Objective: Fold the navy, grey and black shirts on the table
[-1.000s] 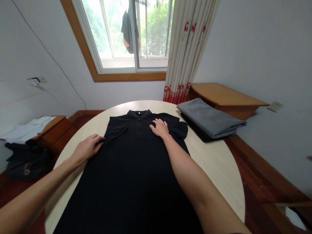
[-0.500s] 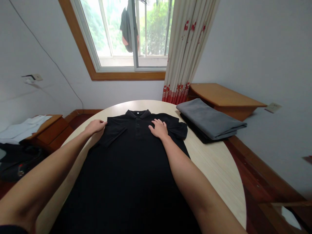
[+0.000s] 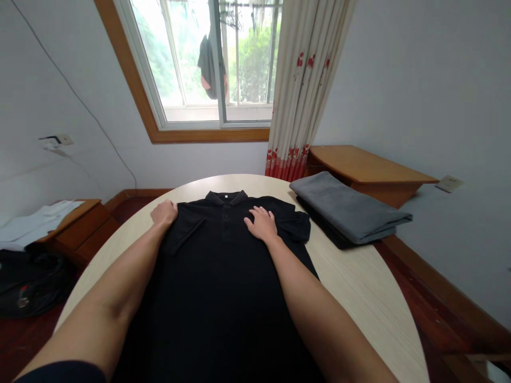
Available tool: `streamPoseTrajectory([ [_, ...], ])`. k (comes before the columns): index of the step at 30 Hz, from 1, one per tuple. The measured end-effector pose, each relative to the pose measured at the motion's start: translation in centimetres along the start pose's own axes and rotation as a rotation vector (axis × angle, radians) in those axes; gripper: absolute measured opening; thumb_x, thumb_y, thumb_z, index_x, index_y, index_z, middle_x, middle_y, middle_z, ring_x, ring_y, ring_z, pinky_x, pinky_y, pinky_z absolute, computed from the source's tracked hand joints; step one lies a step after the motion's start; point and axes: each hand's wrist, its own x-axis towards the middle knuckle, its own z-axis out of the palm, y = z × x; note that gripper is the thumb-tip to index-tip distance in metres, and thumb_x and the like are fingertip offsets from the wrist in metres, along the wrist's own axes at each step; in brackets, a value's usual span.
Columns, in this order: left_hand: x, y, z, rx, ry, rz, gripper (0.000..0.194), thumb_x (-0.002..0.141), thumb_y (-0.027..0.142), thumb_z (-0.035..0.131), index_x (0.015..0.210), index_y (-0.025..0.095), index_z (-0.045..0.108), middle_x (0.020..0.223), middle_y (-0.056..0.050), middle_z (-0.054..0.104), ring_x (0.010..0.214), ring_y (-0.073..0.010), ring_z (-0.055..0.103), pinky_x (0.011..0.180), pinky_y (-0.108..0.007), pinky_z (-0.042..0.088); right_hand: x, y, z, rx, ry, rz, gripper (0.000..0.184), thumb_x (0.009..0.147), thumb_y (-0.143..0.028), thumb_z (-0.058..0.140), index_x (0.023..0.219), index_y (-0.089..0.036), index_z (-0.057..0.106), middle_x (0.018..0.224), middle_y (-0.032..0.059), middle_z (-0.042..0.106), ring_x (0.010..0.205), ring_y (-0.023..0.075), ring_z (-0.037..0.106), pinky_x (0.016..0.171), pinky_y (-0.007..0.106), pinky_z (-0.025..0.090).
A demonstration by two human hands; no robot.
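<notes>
A black short-sleeved polo shirt lies spread front up, its collar at the far end. My left hand is closed on the shirt's left edge at the shoulder; its fingertips are hidden. Beside it the left sleeve lies over the shirt front. My right hand rests flat on the right chest, fingers spread, to the right of the button placket. The right sleeve sticks out beyond that hand. My left forearm covers part of the shirt's left side.
The shirt lies on a round pale table. A folded grey cloth sits on black cloth at the table's right. Behind it stands a wooden cabinet. Papers lie on a low wooden cabinet at left, with a black bag below.
My left hand has turned from a pinch to a closed fist at the shoulder, and its forearm has swung inward over the shirt's edge. My right hand stays flat. The view has tilted up slightly.
</notes>
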Motion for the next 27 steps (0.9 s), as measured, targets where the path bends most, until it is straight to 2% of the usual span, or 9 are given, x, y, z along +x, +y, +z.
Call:
streamPoseTrajectory([
  [3,-0.9,0.3,-0.2,0.001,0.02,0.065,0.049,0.094,0.045,0.042,0.12,0.013,0.069,0.127,-0.026,0.065,0.118,-0.0404,0.06,0.091,-0.051,0.048,0.0,0.0,0.0,-0.001,-0.004,0.001,0.05,0.099,-0.043,0.046,0.143,-0.02,0.054,0.159,0.0082,0.041,0.149,0.026,0.029,0.122,0.051,0.016],
  [6,-2.2,1.1,-0.2,0.049,0.047,0.316,0.056,0.096,0.045,0.038,0.136,0.012,0.059,0.144,-0.021,0.056,0.133,-0.0358,0.049,0.104,-0.049,0.042,0.0,0.0,-0.1,-0.002,-0.008,0.005,0.049,0.099,-0.043,0.046,0.143,-0.021,0.054,0.159,0.0081,0.04,0.149,0.0258,0.028,0.122,0.05,0.016],
  [8,-3.0,1.5,0.1,0.072,-0.043,0.491,0.062,0.096,0.05,0.037,0.145,0.015,0.051,0.154,-0.016,0.046,0.143,-0.0315,0.04,0.114,-0.046,0.033,0.0,0.0,-0.1,-0.003,-0.009,0.006,0.049,0.1,-0.043,0.046,0.143,-0.021,0.054,0.159,0.0079,0.04,0.149,0.0253,0.028,0.122,0.05,0.016],
  [10,-3.5,1.5,0.7,0.087,-0.18,0.558,0.067,0.096,0.056,0.034,0.151,0.019,0.044,0.161,-0.012,0.036,0.149,-0.0288,0.03,0.12,-0.046,0.024,-0.1,0.0,-0.2,-0.003,-0.01,0.007,0.05,0.1,-0.043,0.046,0.143,-0.02,0.054,0.159,0.0077,0.04,0.15,0.0247,0.028,0.122,0.05,0.016],
  [12,-3.6,1.4,1.2,0.11,-0.259,0.53,0.069,0.097,0.058,0.031,0.156,0.023,0.038,0.166,-0.009,0.025,0.153,-0.03,0.02,0.121,-0.052,0.018,-0.1,0.0,-0.2,-0.002,-0.012,0.007,0.05,0.1,-0.044,0.046,0.143,-0.02,0.054,0.159,0.0076,0.04,0.149,0.0245,0.028,0.122,0.049,0.016],
  [14,-3.4,1.3,1.6,0.136,-0.276,0.489,0.069,0.097,0.059,0.029,0.158,0.027,0.032,0.168,-0.007,0.017,0.154,-0.0343,0.014,0.12,-0.06,0.015,0.0,0.0,-0.1,-0.01,-0.007,0.008,0.05,0.099,-0.044,0.046,0.143,-0.02,0.054,0.159,0.0073,0.04,0.15,0.0255,0.028,0.123,0.051,0.014],
  [18,-3.1,2.0,1.4,0.171,-0.281,0.454,0.072,0.095,0.063,0.033,0.159,0.032,0.027,0.168,-0.008,0.013,0.152,-0.0422,0.012,0.114,-0.071,0.017,0.1,-0.2,0.1,-0.046,0.012,0.031,0.051,0.1,-0.044,0.044,0.144,-0.022,0.053,0.16,0.0072,0.039,0.15,0.0308,0.026,0.122,0.059,0.005],
  [23,-4.1,3.6,0.3,0.218,-0.238,0.404,0.069,0.096,0.055,0.035,0.158,0.025,0.032,0.165,-0.015,0.02,0.15,-0.0447,0.018,0.112,-0.075,0.015,0.2,-0.3,-0.1,-0.035,-0.009,0.038,0.052,0.1,-0.044,0.043,0.146,-0.021,0.051,0.161,0.0077,0.036,0.15,0.0317,0.025,0.121,0.06,0.011],
  [27,-6.0,3.0,0.6,0.18,-0.121,0.397,0.073,0.098,0.054,0.028,0.157,0.013,0.033,0.164,-0.02,0.023,0.151,-0.0407,0.018,0.117,-0.067,0.015,0.1,-0.2,-0.2,-0.026,-0.023,0.038,0.052,0.1,-0.044,0.043,0.146,-0.021,0.051,0.161,0.0076,0.035,0.151,0.0317,0.024,0.122,0.059,0.011],
])
